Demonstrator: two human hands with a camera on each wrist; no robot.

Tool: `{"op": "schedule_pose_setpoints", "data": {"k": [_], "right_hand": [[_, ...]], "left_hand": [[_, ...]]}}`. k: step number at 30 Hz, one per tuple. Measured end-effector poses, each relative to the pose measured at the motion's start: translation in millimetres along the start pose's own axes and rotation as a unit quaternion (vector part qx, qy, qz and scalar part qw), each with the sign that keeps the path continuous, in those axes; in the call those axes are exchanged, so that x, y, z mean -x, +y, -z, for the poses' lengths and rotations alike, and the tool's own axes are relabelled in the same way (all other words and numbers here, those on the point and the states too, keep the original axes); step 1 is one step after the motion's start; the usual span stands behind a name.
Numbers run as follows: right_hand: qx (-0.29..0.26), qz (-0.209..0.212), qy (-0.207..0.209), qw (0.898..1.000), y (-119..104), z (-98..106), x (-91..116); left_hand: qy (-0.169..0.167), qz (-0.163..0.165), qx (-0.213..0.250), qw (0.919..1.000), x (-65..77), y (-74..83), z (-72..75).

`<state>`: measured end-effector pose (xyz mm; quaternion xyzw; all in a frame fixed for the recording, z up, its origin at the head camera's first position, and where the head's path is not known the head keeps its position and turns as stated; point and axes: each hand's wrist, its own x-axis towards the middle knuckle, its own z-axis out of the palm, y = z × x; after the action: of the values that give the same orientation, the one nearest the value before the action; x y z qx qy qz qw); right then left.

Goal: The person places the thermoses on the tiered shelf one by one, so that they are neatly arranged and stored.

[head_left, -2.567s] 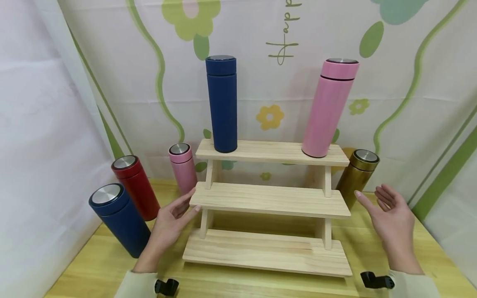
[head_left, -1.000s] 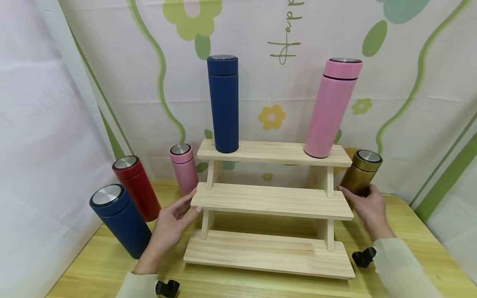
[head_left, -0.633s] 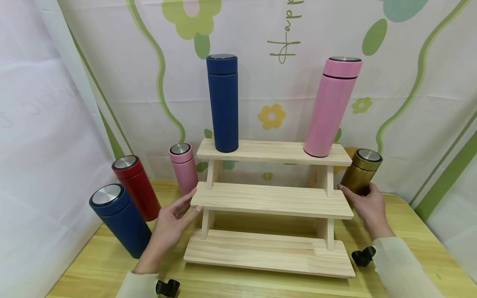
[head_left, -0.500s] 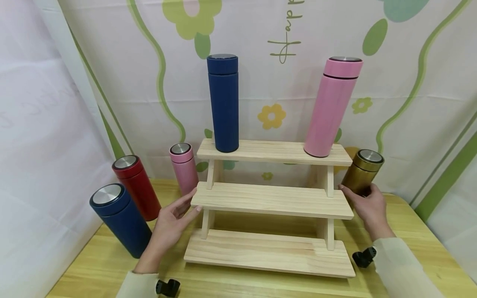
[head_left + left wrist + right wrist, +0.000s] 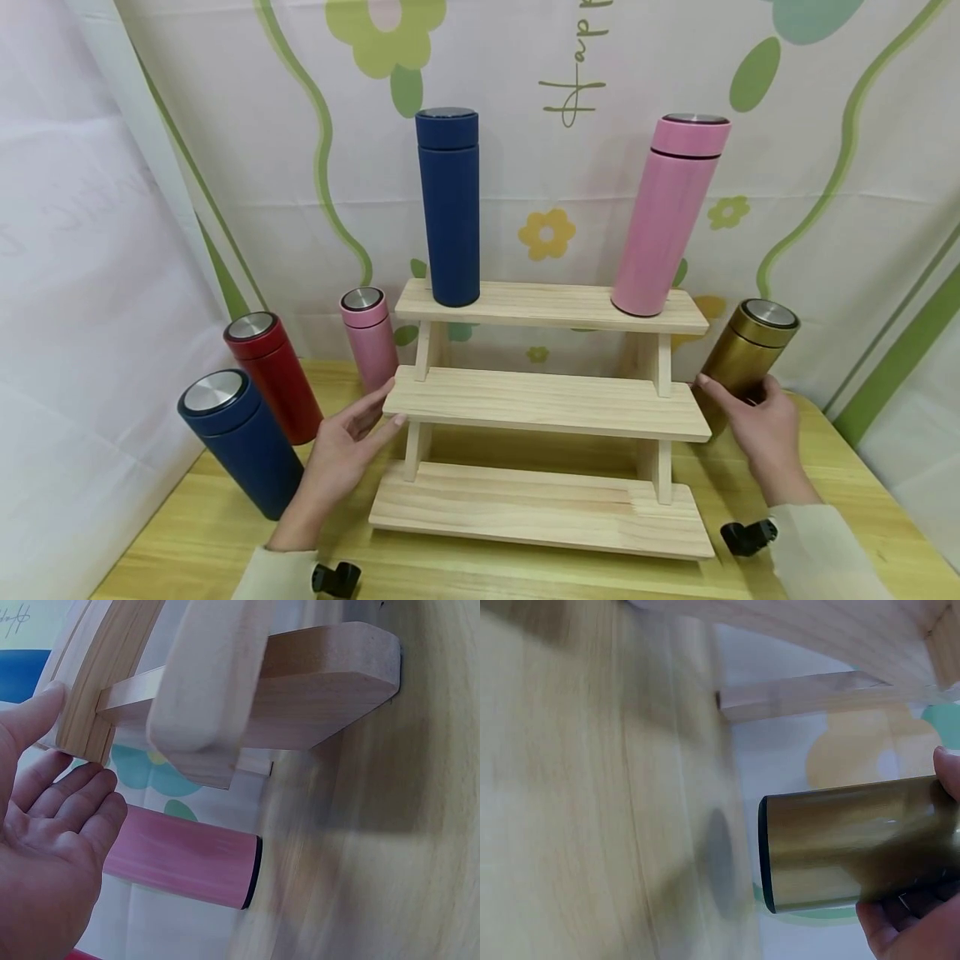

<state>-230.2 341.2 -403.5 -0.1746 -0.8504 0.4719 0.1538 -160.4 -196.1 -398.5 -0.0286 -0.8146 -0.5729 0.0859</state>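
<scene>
Right wrist: gripping gold bottle (image 5: 840,851) in right hand (image 5: 765,429), off table (image 5: 562,787) beside rack (image 5: 543,404); touching rack with loose-fingered left hand (image 5: 341,458). Likely partway: two tall bottles (image 5: 452,221) up, three short bottles (image 5: 281,383) down.

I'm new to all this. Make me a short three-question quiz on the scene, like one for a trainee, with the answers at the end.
1. Multiple choice: what does the right hand grip?
A) the red thermos
B) the gold thermos
C) the small pink thermos

2. True or false, about the top shelf: both thermoses on it are navy blue.

3. Short answer: which shelf of the wooden display stand does the left hand touch, and at which end?

Key:
1. B.
2. False: the tall navy thermos stands toward the left, the tall pink thermos toward the right.
3. The middle shelf, at its left end.
</scene>
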Motion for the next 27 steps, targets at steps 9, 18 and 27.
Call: {"op": "schedule_pose_setpoints", "data": {"k": [9,18,27], "right_hand": [[-0.003,-0.030,0.003,1.000,-1.8,13.4,13.1],[-0.041,-0.026,0.027,0.998,-3.7,23.2,28.7],[-0.073,-0.048,0.036,0.996,-7.0,28.0,37.8]], "left_hand": [[-0.001,0.000,0.001,1.0000,-0.5,-0.4,1.0],[-0.003,-0.006,0.003,1.0000,-0.7,-1.0,0.5],[-0.003,-0.001,-0.003,1.0000,-0.6,-0.3,0.9]]}}
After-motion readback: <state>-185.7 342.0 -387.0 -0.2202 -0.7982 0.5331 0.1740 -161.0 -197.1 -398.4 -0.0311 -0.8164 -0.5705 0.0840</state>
